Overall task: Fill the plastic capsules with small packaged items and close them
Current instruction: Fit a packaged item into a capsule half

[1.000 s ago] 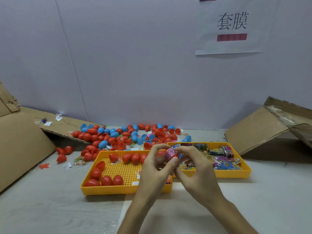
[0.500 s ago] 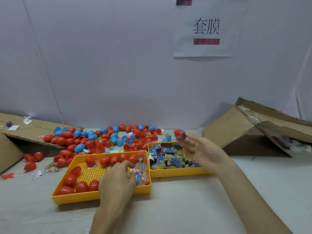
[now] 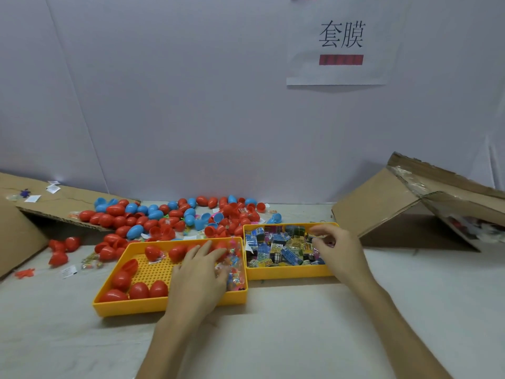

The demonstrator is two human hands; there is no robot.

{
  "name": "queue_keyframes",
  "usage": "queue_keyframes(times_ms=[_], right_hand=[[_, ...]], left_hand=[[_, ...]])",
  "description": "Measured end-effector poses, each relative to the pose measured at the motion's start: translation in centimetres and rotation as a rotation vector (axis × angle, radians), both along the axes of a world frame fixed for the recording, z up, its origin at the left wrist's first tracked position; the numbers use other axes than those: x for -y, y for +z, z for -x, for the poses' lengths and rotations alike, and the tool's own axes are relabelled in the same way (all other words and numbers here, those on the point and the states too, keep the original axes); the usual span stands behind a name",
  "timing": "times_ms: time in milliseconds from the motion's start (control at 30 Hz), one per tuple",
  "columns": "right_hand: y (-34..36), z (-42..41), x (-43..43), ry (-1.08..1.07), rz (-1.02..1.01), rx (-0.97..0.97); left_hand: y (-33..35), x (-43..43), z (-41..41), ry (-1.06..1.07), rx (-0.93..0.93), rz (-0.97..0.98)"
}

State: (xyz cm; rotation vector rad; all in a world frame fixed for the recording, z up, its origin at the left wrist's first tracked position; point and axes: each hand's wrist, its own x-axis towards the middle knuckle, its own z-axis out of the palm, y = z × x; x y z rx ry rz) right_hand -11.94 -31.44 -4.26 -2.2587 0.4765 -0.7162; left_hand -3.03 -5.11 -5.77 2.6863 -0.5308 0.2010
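Observation:
Two yellow trays stand side by side. The left tray (image 3: 169,305) holds several closed red capsules (image 3: 139,290) and clear packets of small coloured bits (image 3: 235,269). My left hand (image 3: 199,272) lies flat over those packets, its spread fingertips reaching a red capsule at the tray's back. The right tray (image 3: 289,273) is full of small printed packaged items (image 3: 278,250). My right hand (image 3: 337,250) hovers over its right end. Its curled fingertips are blurred at a yellowish packet, so the grip is unclear. Neither hand shows a capsule in it.
A heap of loose red and blue capsules (image 3: 175,214) lies behind the trays against the wall. A cardboard flap (image 3: 54,206) and a few stray red capsules (image 3: 61,248) are at the left. A tipped cardboard box (image 3: 410,212) lies at the right.
Both hands held a pink-topped capsule together, then parted. My left hand dropped into the left tray. My right hand carried the capsule right, and now it is over the right tray without it.

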Motion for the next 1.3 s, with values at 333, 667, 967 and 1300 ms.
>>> queue_keyframes(times_ms=[333, 667, 967, 1300], right_hand=[[-1.8, -0.2, -1.5, -0.010, 0.172, -0.070], [-1.6, -0.2, -2.6, 0.008, 0.154, -0.104], [-1.8, -0.2, -2.9, -0.024, 0.079, 0.108], [-0.6, 0.3, -3.5, 0.057, -0.204, 0.309]], left_hand=[[0.0, -0.6, 0.0, -0.063, 0.047, 0.171], [0.3, -1.0, -0.6, -0.052, -0.001, 0.143], [0.2, -0.9, -0.2, -0.007, 0.017, 0.324], [2.6, 0.5, 2.7, -0.183, -0.066, 0.889]])
